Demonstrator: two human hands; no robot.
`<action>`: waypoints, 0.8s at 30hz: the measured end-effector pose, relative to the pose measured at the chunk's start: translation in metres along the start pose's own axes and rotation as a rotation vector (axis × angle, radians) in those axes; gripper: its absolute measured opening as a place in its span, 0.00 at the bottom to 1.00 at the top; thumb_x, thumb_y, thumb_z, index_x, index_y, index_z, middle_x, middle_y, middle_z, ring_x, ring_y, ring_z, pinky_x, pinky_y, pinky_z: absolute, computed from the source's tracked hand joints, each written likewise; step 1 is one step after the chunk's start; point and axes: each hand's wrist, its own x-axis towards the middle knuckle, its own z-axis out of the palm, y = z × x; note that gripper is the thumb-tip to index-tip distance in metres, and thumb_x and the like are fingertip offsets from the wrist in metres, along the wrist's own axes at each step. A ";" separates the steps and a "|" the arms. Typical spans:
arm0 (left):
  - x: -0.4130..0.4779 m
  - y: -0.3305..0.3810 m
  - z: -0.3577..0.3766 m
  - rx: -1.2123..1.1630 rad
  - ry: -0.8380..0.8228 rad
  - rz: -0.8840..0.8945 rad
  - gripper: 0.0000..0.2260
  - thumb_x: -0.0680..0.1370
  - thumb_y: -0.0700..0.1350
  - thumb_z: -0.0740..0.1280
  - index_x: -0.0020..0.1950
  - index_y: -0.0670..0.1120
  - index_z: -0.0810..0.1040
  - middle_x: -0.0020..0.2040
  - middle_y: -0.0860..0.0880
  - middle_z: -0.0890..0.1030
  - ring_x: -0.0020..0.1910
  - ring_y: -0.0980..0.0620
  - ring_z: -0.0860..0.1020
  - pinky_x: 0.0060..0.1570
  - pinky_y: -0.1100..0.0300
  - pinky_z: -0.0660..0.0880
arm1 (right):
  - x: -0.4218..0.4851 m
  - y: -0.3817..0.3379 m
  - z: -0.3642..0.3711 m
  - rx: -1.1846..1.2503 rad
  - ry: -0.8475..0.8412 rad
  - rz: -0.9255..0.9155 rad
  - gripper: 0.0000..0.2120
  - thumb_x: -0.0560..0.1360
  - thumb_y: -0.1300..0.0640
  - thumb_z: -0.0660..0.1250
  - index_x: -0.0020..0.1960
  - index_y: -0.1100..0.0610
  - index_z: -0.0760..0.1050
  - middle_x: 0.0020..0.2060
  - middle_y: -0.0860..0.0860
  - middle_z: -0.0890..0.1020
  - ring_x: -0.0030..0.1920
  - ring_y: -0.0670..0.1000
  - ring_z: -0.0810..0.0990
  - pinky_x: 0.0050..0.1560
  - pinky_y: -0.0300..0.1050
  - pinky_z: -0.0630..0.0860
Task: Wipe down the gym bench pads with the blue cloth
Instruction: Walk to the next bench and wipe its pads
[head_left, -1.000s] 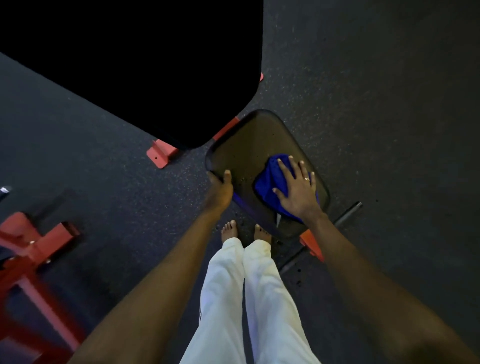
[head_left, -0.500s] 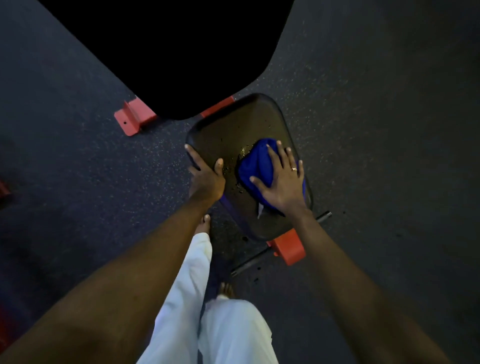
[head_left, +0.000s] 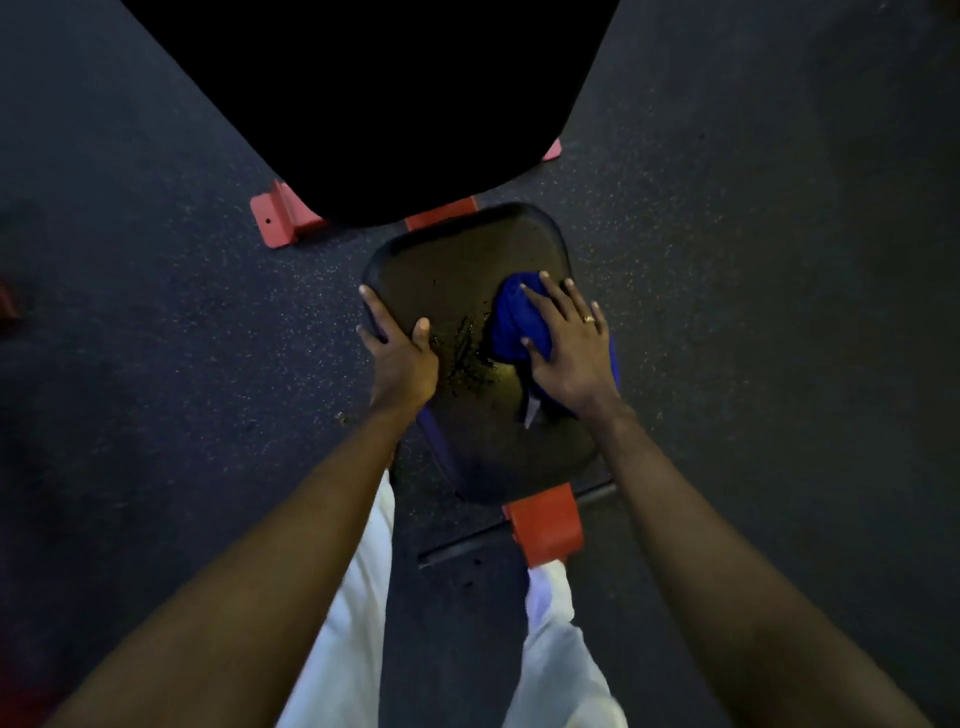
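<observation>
A dark seat pad of the gym bench lies below me, with wet droplets glistening near its middle. The bunched blue cloth sits on the pad's right half. My right hand presses flat on the cloth with its fingers spread. On the pad's left edge my left hand holds on, thumb on top and fingers over the side. The large black back pad fills the top of the view, beyond the seat.
Red frame parts show around the bench: a foot at the back left and a bracket under the seat's near end, on a black floor bar. My white trouser legs straddle the bench. Dark speckled rubber floor surrounds everything.
My right hand has pushed the blue cloth toward the pad's right side, leaving wet droplets exposed. My stance shifted from beside the seat to straddling its near end. The left hand keeps its hold.
</observation>
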 end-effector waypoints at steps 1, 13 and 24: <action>-0.005 0.001 0.009 -0.039 0.068 -0.009 0.34 0.85 0.58 0.54 0.82 0.56 0.34 0.81 0.33 0.49 0.71 0.26 0.68 0.67 0.35 0.68 | 0.011 -0.003 -0.004 0.023 0.032 0.006 0.33 0.78 0.51 0.67 0.80 0.46 0.60 0.82 0.47 0.56 0.82 0.55 0.52 0.78 0.65 0.53; -0.005 -0.013 0.056 0.011 0.536 0.096 0.28 0.86 0.59 0.49 0.84 0.57 0.43 0.68 0.39 0.70 0.60 0.37 0.76 0.53 0.40 0.75 | -0.018 0.004 0.019 -0.043 0.119 0.009 0.30 0.83 0.39 0.56 0.82 0.47 0.54 0.82 0.49 0.55 0.82 0.56 0.52 0.78 0.63 0.56; 0.000 -0.018 0.054 -0.030 0.484 0.134 0.29 0.86 0.61 0.48 0.84 0.56 0.44 0.69 0.38 0.69 0.59 0.38 0.76 0.51 0.40 0.77 | 0.016 -0.013 0.020 -0.074 0.216 0.005 0.29 0.83 0.42 0.57 0.81 0.50 0.57 0.81 0.49 0.58 0.81 0.54 0.55 0.79 0.62 0.56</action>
